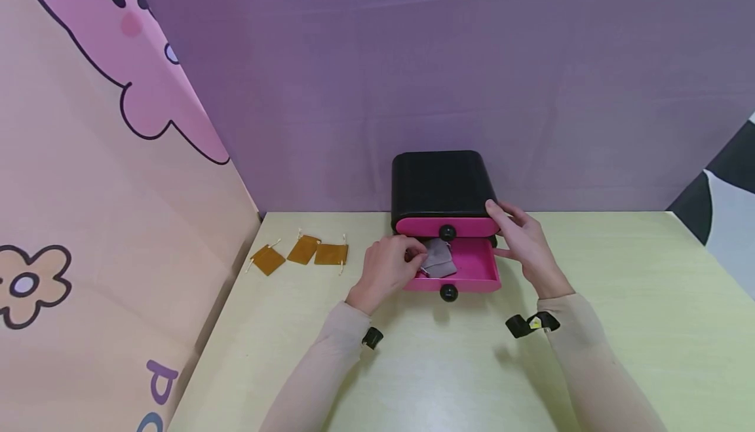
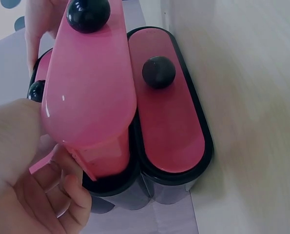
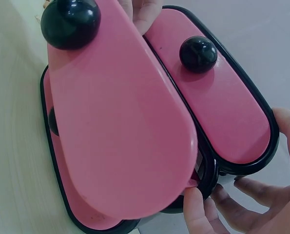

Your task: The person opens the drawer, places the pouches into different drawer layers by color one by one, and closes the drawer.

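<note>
A black cabinet with pink drawer fronts and round black knobs stands at the back of the table. Its middle drawer is pulled out, and soft grey pouch fabric lies inside on the left. My left hand reaches over that drawer's left side, thumb and forefinger pinching the edge of the grey pouch; in the left wrist view the drawer front covers these fingertips. With spread fingers my right hand braces the cabinet's right side, thumb at the top edge. One finger touches the pulled-out drawer's side.
Three mustard drawstring pouches with pale cords lie on the table left of the cabinet. Below the pulled-out drawer, the bottom drawer is closed. A purple backdrop rises behind the table, and a printed panel borders its left.
</note>
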Available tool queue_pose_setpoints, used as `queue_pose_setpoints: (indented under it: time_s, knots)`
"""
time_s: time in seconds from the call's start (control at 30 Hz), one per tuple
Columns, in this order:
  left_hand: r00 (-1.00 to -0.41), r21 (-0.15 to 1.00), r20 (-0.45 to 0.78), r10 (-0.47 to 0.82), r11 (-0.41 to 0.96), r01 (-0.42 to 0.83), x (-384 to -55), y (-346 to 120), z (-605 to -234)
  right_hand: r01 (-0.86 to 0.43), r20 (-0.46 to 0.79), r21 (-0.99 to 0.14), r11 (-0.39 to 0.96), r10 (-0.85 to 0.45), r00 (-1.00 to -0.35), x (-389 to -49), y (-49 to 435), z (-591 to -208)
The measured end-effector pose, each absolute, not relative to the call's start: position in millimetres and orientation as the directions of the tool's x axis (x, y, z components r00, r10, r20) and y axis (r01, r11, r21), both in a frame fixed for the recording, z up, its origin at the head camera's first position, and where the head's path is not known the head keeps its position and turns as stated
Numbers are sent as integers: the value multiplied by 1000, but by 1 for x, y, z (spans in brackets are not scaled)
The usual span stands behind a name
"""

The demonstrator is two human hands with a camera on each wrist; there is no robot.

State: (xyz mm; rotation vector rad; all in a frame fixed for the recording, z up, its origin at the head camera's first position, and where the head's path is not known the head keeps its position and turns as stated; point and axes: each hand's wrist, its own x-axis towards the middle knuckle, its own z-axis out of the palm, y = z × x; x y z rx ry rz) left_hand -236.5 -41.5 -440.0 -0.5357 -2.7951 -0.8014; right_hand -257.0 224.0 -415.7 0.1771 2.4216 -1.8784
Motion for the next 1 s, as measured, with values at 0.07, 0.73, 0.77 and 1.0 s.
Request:
queue_pose_setpoints:
  time_s: [0.07,0.73,0.77,1.0]
  knots:
    - [-915,477,278,291,785,395,-235,-42,-440,134,-126,-960,246,48,-991,-257,224,-416]
    - [-843,465,402,357,714,524,-192,-51,-444,137,-127,-960,243,53,-990,-257,224,-416]
    - [-840,466,405,362,709,530,-190,-50,-445,137,-127,-961,242,53,-990,-257,224,-416]
    - [-817,458,422,393,686,566,-179,-46,-449,142,-130,-957,254,66,-989,-258,225,-417]
